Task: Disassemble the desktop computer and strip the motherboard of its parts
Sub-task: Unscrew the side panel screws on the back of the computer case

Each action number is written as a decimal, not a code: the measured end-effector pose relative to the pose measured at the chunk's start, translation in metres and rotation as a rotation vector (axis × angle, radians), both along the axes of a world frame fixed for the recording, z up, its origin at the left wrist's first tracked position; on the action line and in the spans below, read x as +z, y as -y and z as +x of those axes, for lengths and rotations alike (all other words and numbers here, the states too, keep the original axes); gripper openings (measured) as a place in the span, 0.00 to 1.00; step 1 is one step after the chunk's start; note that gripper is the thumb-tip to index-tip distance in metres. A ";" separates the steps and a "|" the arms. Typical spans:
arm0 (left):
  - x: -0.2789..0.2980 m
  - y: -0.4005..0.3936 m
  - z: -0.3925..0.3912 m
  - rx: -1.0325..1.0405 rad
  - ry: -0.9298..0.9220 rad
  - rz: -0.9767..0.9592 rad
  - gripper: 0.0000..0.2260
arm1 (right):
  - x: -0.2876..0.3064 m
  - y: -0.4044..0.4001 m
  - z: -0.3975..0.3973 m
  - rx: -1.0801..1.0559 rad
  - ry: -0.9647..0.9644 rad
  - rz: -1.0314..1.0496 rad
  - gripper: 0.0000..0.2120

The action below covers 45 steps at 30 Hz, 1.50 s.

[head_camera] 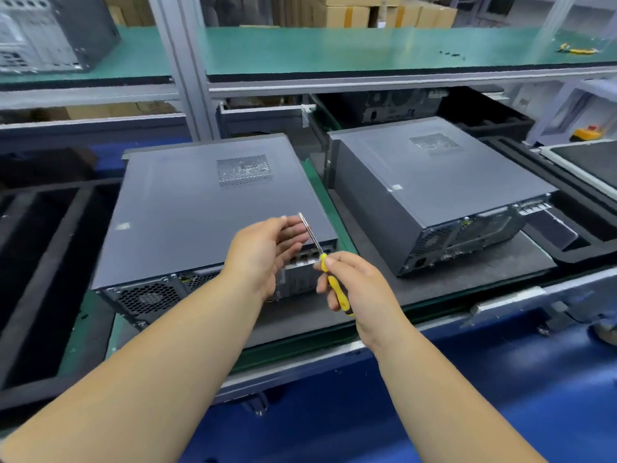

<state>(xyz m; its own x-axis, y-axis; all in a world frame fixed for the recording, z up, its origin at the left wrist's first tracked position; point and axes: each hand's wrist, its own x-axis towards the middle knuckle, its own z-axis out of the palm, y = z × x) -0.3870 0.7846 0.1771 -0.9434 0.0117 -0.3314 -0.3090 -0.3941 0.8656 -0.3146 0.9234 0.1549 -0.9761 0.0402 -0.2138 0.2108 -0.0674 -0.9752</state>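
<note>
Two bare forearms enter from the bottom of the frame and meet at centre. Right hand (354, 285) grips the yellow handle of a screwdriver (325, 264), fingers curled round it, thumb on the upper end of the handle; the metal shaft points up and to the left, its tip just beside the left hand's fingertips. Left hand (267, 248) is held upright with fingers relaxed and nearly straight, grasping nothing; whether they touch the shaft cannot be told. Behind both hands, at centre left, a grey desktop computer (200, 208) lies flat on the green-matted worktop (329, 208), side panel on and facing up, a mesh vent near its far edge, its rear ports and fan grille facing the camera. A second computer (430, 182) lies at centre right on a dark pad, turned at an angle, apart from the first. A green shelf (334, 48) crosses the upper frame; a third case (50, 31) stands on it at upper left, yellow-handled tools (576, 50) at upper right. Cardboard boxes (384, 11) stand behind the shelf.
</note>
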 end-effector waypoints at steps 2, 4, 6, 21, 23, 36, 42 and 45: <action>0.005 0.023 0.000 0.057 -0.017 -0.026 0.10 | 0.003 0.017 -0.006 0.049 -0.025 -0.007 0.12; 0.008 0.047 0.000 0.105 -0.023 -0.034 0.10 | 0.007 0.039 -0.012 0.089 -0.030 -0.014 0.13; 0.010 0.070 0.000 0.139 -0.022 -0.021 0.11 | 0.011 0.063 -0.016 0.128 -0.028 -0.020 0.13; -0.014 0.311 -0.006 0.455 0.066 -0.296 0.06 | 0.010 0.263 -0.027 0.375 0.005 -0.133 0.13; -0.033 0.339 -0.007 0.350 0.106 -0.456 0.06 | 0.009 0.288 -0.027 0.396 0.017 -0.141 0.14; -0.108 0.427 -0.024 -0.073 0.267 -0.816 0.04 | -0.008 0.376 -0.031 0.229 0.059 -0.100 0.12; -0.096 0.427 -0.026 -0.090 0.240 -0.713 0.05 | -0.009 0.384 -0.022 0.145 0.069 -0.099 0.11; -0.078 0.408 -0.024 -0.137 0.177 -0.643 0.04 | -0.005 0.376 -0.017 0.119 0.054 -0.088 0.11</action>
